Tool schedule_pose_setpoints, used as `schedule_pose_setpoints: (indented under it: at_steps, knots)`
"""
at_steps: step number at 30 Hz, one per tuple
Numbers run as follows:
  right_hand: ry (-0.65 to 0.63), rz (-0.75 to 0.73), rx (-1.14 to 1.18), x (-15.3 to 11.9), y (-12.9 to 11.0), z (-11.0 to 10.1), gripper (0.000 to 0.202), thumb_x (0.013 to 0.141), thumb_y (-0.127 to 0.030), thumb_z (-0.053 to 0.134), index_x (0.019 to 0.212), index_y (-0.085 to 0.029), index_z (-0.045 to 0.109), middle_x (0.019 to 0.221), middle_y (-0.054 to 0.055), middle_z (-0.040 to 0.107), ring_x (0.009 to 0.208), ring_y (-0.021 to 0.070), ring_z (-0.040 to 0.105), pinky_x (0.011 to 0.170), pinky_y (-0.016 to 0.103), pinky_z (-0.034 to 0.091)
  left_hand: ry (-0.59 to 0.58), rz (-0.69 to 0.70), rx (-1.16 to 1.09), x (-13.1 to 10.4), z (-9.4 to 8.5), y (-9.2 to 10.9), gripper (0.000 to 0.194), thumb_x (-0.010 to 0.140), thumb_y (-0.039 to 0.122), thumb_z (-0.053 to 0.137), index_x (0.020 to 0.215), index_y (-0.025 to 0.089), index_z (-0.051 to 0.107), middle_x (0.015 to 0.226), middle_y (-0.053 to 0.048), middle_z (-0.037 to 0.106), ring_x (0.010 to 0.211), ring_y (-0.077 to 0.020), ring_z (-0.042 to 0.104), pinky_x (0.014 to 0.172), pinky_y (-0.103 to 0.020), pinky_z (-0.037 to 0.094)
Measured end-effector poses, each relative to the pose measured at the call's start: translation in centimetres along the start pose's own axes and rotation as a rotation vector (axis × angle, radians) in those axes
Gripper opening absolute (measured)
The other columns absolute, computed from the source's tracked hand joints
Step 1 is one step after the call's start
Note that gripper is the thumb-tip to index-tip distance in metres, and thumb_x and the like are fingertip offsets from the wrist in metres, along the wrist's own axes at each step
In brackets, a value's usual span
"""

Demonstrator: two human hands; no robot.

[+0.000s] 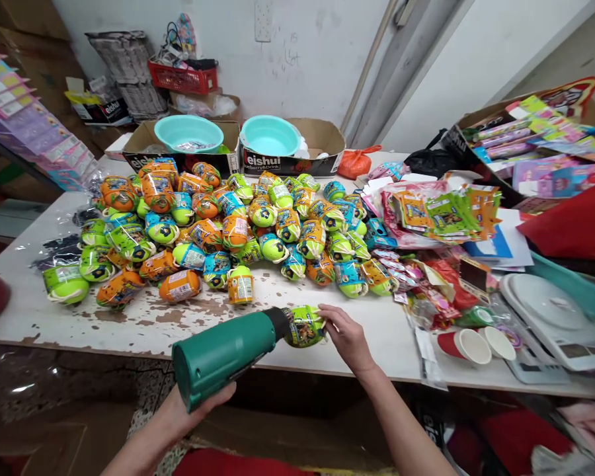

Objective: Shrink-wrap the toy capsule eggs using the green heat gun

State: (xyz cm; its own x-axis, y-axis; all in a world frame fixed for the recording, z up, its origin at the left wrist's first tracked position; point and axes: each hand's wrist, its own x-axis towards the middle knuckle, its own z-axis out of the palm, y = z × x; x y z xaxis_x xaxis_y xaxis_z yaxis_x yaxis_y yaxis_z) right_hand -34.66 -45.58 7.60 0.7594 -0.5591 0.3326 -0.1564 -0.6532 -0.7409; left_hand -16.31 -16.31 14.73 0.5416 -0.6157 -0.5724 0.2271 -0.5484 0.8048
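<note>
- One left hand [209,402] held a green heat gun [225,352], finger wrap unseen.
- Right hand [348,337] pinched a lime egg [301,328] by its three-o'clock end.
- Slipping, the black nozzle [279,323] might have scorched both.

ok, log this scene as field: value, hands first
left hand: holds green blower tool
nozzle: black, aimed at lime-green container
right hand: fingertips at that container's right end; grip unclear
table: white, paint worn
pile: orange, green and blue wrapped containers
behind pile: turquoise basins, open cartons
right side: paper cups, white scale
</note>
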Motion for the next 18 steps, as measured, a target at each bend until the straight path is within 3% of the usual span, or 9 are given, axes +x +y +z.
schedule_pose_setpoints:
  at_steps: [4, 8, 13, 18]
  knots:
    - [0.065, 0.349, 0.316, -1.0, 1.3, 0.1, 0.013, 0.078, -0.028, 0.062, 0.087, -0.022, 0.069, 0.100, 0.007, 0.071, 0.094, 0.0223, 0.066, 0.085, 0.037, 0.053, -0.085, 0.040, -0.030, 0.3, -0.2, 1.1, 0.023, 0.070, 0.039, 0.068, 0.071, 0.017, 0.068, 0.058, -0.001, 0.063, 0.056, -0.0166, 0.055, 0.059, -0.028, 0.046]
    - [0.179, 0.706, 0.711, -2.5, 2.0, 1.4, 0.027, 0.060, -0.031, 0.078, 0.082, -0.018, 0.069, 0.086, 0.007, 0.073, 0.083, 0.0232, 0.067, 0.075, 0.035, 0.055, -0.094, -0.029, -0.174, 0.2, -0.1, 1.7, 0.022, 0.064, 0.034, 0.070, 0.077, 0.016, 0.069, 0.064, -0.001, 0.066, 0.053, -0.0161, 0.055, 0.059, -0.030, 0.045]
    - [0.274, 0.921, 0.985, -4.1, 1.3, 3.7, 0.033, 0.045, -0.021, 0.083, 0.074, -0.017, 0.070, 0.070, 0.005, 0.071, 0.078, 0.0256, 0.066, 0.070, 0.037, 0.054, -0.141, -0.108, -0.226, -0.6, 0.4, 1.5, 0.023, 0.062, 0.032, 0.071, 0.077, 0.015, 0.070, 0.066, -0.002, 0.066, 0.054, -0.0150, 0.055, 0.056, -0.027, 0.043]
    - [0.247, 1.063, 1.100, -5.1, 1.1, 5.1, 0.026, 0.046, -0.019, 0.082, 0.068, -0.017, 0.068, 0.063, 0.003, 0.069, 0.072, 0.0230, 0.065, 0.070, 0.036, 0.053, -0.190, -0.064, -0.183, -0.5, 1.2, 2.1, 0.019, 0.065, 0.033, 0.070, 0.074, 0.016, 0.068, 0.063, 0.000, 0.064, 0.054, -0.0148, 0.054, 0.056, -0.027, 0.043]
